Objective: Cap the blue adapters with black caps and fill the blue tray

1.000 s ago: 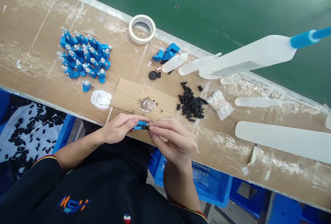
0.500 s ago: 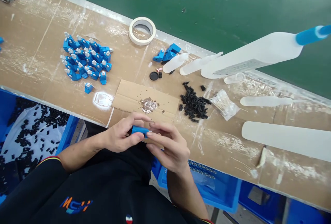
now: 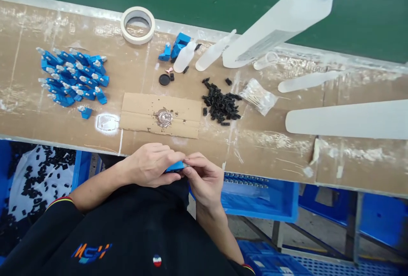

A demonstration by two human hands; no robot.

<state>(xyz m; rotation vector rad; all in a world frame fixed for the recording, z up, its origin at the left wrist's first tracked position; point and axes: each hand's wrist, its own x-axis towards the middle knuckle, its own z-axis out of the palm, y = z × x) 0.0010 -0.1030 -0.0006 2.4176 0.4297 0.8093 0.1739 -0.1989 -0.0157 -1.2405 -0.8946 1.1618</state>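
My left hand (image 3: 152, 166) is wrapped round a small blue plastic part (image 3: 175, 167), close to my body at the table's front edge. The fingers of my right hand (image 3: 206, 178) are pinched at the part's right end, where a tiny pale tip shows. Fingers hide much of the part. Just beyond my hands lies a cardboard strip (image 3: 140, 116) with a shiny puddle of clear liquid (image 3: 164, 117) on it. To the left stands a group of similar blue parts with white tips (image 3: 75, 76). A pile of small black pieces (image 3: 220, 101) lies to the right.
A masking tape roll (image 3: 126, 34), blue parts (image 3: 180, 43) and a round black cap (image 3: 164, 80) lie farther back. White bottles (image 3: 283, 21) and a bag of cotton swabs (image 3: 259, 97) are to the right. Blue bins (image 3: 264, 204) sit below the table edge.
The view has shifted, so the table's things appear farther left and higher. My left fingers have closed further over the blue part, and my right fingers have drawn together at its end.
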